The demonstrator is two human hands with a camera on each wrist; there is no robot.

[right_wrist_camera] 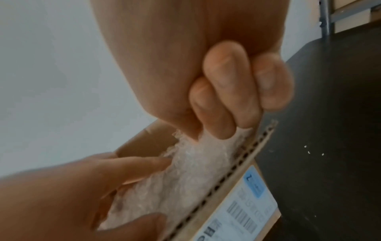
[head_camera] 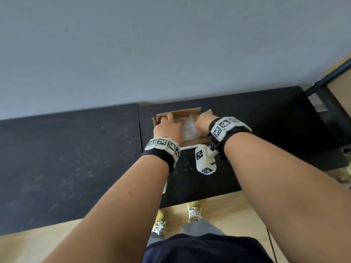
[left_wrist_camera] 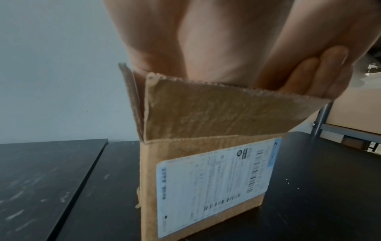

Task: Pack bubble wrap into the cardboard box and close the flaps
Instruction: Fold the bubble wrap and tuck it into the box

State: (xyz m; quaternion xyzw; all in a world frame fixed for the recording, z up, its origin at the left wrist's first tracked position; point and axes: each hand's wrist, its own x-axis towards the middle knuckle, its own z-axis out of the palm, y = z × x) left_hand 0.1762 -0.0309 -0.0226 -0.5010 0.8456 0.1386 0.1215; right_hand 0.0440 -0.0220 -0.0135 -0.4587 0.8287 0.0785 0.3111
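The black table (head_camera: 76,158) has lots of bare room on the left. The left hand (head_camera: 168,126) lies flat on the bubble wrap (head_camera: 190,128) inside the open cardboard box (left_wrist_camera: 195,187). The right hand (right_wrist_camera: 216,91) squeezes the wrap.

Soft even light, blurry wrist views

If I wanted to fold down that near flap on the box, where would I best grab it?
Probably pinch the near flap at its free top edge, coming from above on the labelled side. It stands upright, hinged along the cardboard box rim, so its top edge gives the most leverage. The left hand already reaches over it.
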